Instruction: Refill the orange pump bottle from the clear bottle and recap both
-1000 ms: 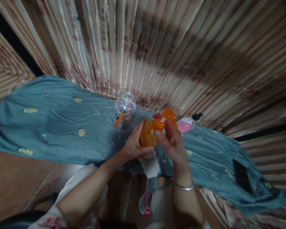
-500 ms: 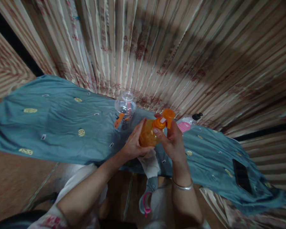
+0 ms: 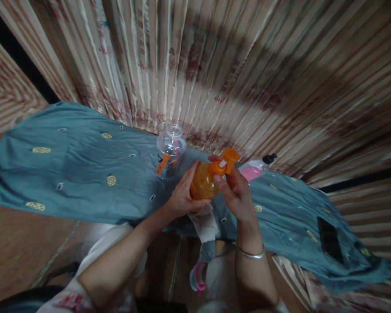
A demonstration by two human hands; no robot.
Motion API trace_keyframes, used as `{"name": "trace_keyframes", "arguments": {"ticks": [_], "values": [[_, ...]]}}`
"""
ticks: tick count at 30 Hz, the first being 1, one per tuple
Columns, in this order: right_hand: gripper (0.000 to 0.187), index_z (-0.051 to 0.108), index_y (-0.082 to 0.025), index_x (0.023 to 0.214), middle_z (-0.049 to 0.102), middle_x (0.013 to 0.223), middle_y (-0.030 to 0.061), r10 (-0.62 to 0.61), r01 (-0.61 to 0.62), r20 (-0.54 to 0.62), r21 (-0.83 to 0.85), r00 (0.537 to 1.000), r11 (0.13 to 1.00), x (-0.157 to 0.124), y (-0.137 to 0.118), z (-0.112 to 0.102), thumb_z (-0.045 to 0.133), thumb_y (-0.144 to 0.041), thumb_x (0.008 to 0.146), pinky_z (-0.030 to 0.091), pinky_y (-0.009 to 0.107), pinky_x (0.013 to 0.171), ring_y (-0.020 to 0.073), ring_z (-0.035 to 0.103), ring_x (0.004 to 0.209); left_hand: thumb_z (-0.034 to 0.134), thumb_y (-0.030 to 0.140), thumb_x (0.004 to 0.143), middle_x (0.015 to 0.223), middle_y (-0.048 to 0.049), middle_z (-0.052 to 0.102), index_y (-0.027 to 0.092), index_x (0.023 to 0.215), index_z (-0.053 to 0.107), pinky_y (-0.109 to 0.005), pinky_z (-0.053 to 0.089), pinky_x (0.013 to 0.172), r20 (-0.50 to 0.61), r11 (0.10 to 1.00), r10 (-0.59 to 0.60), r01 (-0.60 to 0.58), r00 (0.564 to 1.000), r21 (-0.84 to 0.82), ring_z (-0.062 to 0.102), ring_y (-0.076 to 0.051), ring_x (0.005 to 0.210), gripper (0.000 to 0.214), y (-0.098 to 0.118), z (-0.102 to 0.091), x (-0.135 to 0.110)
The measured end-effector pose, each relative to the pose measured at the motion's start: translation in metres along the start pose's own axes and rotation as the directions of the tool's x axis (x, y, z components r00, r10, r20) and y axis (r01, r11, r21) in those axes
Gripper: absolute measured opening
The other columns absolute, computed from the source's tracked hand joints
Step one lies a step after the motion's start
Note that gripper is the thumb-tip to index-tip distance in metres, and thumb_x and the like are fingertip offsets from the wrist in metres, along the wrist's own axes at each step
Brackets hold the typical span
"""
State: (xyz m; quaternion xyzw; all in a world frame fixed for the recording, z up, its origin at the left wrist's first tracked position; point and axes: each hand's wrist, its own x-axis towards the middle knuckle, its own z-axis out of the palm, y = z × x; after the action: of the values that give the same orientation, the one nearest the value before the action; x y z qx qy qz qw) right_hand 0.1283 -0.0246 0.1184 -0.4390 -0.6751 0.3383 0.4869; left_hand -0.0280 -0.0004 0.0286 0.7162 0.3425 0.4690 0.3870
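Observation:
A round pump bottle (image 3: 203, 184) of amber liquid is held tilted above the cloth, its neck leaning to the right. My left hand (image 3: 184, 191) is wrapped round the bottle's body. At the neck, the fingers and thumb of my right hand (image 3: 236, 189) close about the collar of the orange pump head (image 3: 226, 160). Behind my left hand stands a clear plastic bottle (image 3: 171, 150) with no cap and an orange-and-black label. Beyond my right hand is a clear bottle with a pink label and black pump (image 3: 254, 168), partly hidden by that hand.
A teal cloth with yellow pineapple prints (image 3: 84, 174) covers the long surface. A dark phone (image 3: 330, 240) lies at the right. A striped curtain (image 3: 156, 65) hangs close behind, and black poles (image 3: 26, 56) stand at the sides.
The fingers and thumb of my right hand have shifted slightly round the pump collar, and the orange pump head has turned a little. My left hand stays in place on the bottle.

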Motion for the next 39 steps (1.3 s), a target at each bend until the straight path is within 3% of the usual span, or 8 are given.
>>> {"name": "trace_keyframes", "arguments": {"ticks": [8,14,19,25,31,39], "values": [[0.037,0.059,-0.025,0.113,0.067,0.111,0.0046,-0.009,0.001,-0.119,-0.068,0.993,0.998,0.003,0.003,0.005,0.067,-0.043,0.082,0.045,0.039,0.101,0.0222,0.059,0.114,0.082,0.044,0.066,0.157,-0.0156,0.032,0.022,0.154,0.015,-0.052,0.025,0.121,0.004,0.999,-0.038,0.038,0.999,-0.007,0.032,-0.034,0.145,0.113,0.001,0.000,0.000],[0.038,0.058,-0.024,0.111,0.066,0.114,0.0056,-0.011,-0.009,-0.175,-0.113,0.985,0.994,0.004,0.003,0.009,0.069,-0.044,0.081,0.047,0.039,0.098,0.0219,0.060,0.109,0.081,0.046,0.066,0.157,-0.0156,0.032,0.021,0.154,0.015,-0.052,0.025,0.121,0.000,1.000,-0.023,0.023,1.000,-0.001,0.032,-0.034,0.145,0.114,0.000,0.000,0.000],[0.041,0.057,-0.026,0.114,0.065,0.112,0.0043,-0.028,0.021,-0.106,-0.066,0.994,0.998,0.002,0.005,0.005,0.072,-0.041,0.079,0.047,0.038,0.098,0.0223,0.058,0.112,0.081,0.046,0.067,0.156,-0.0157,0.032,0.021,0.154,0.014,-0.051,0.025,0.121,0.003,1.000,-0.028,0.028,1.000,0.009,0.032,-0.034,0.145,0.113,0.001,0.000,0.000],[0.029,0.059,-0.026,0.114,0.066,0.109,0.0030,-0.006,0.007,0.013,-0.035,1.000,0.999,0.000,0.001,-0.002,0.059,-0.040,0.089,0.048,0.035,0.096,0.0194,0.061,0.104,0.081,0.046,0.066,0.155,-0.0167,0.033,0.020,0.154,0.014,-0.052,0.026,0.120,-0.002,0.999,-0.026,0.025,1.000,-0.026,0.034,-0.034,0.144,0.114,0.001,0.000,0.000],[0.029,0.060,-0.025,0.111,0.067,0.099,0.0024,-0.010,0.007,-0.035,-0.073,0.999,0.997,0.002,0.005,-0.001,0.062,-0.041,0.087,0.046,0.036,0.099,0.0201,0.061,0.107,0.081,0.046,0.066,0.155,-0.0159,0.033,0.021,0.154,0.015,-0.051,0.026,0.121,-0.004,1.000,-0.022,0.022,1.000,-0.013,0.033,-0.035,0.145,0.113,-0.001,0.001,-0.001],[0.030,0.062,-0.022,0.108,0.070,0.107,0.0038,-0.039,0.022,-0.121,-0.136,0.992,0.990,0.003,0.002,0.003,0.066,-0.040,0.084,0.045,0.037,0.100,0.0202,0.061,0.109,0.081,0.045,0.067,0.156,-0.0149,0.033,0.021,0.154,0.015,-0.050,0.026,0.121,-0.008,1.000,-0.006,0.006,1.000,0.003,0.033,-0.033,0.145,0.112,-0.002,0.001,-0.001]]}}
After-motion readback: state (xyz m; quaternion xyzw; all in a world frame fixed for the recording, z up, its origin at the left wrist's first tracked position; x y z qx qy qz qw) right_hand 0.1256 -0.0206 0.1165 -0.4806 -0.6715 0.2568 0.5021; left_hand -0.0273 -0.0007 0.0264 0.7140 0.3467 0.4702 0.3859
